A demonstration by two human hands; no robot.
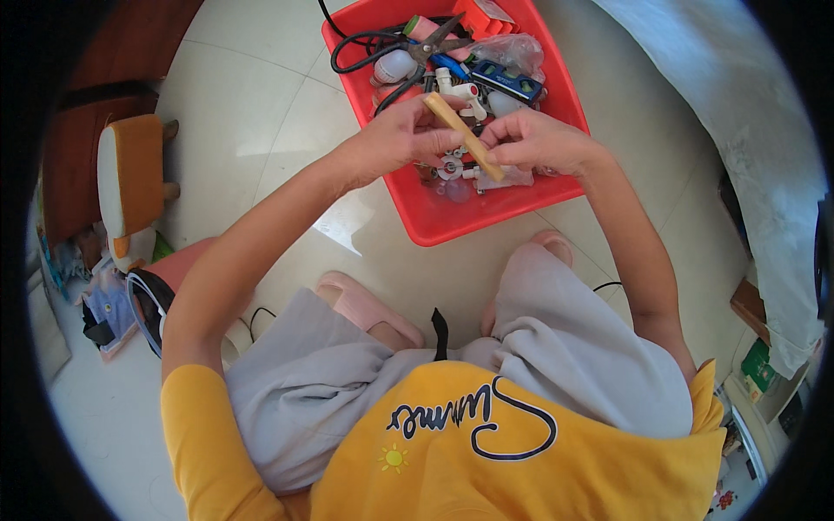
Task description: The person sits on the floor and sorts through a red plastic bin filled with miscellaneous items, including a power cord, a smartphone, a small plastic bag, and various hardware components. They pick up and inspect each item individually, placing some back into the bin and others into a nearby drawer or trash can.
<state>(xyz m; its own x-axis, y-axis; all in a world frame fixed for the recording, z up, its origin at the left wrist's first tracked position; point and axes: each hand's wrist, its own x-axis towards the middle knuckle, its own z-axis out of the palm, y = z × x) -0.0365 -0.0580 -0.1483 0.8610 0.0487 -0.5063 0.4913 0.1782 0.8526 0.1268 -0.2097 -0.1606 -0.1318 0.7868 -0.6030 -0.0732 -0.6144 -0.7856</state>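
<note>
Both my hands hold a narrow tan bar (464, 133) slantwise above a red plastic bin (449, 221); its material is unclear. My left hand (401, 137) grips it around the upper middle, thumb across the near side. The fingertips of my right hand (544, 143) pinch its lower part. Beneath the hands, in the bin, lie a white plastic tap valve (454, 84) and a dark blue spirit level (507, 82). Scissors (427, 51) with black loop handles rest on the heap, by a white light bulb (394, 66). Small hardware partly shows below the bar.
A pink thread spool (427, 29), a clear plastic bag (515, 53) and orange-red plastic pieces (485, 18) lie in the bin's far part. A small orange-and-white stool (133, 179) stands at left on the tiled floor (260, 84). Pale sheeting (723, 98) hangs at right.
</note>
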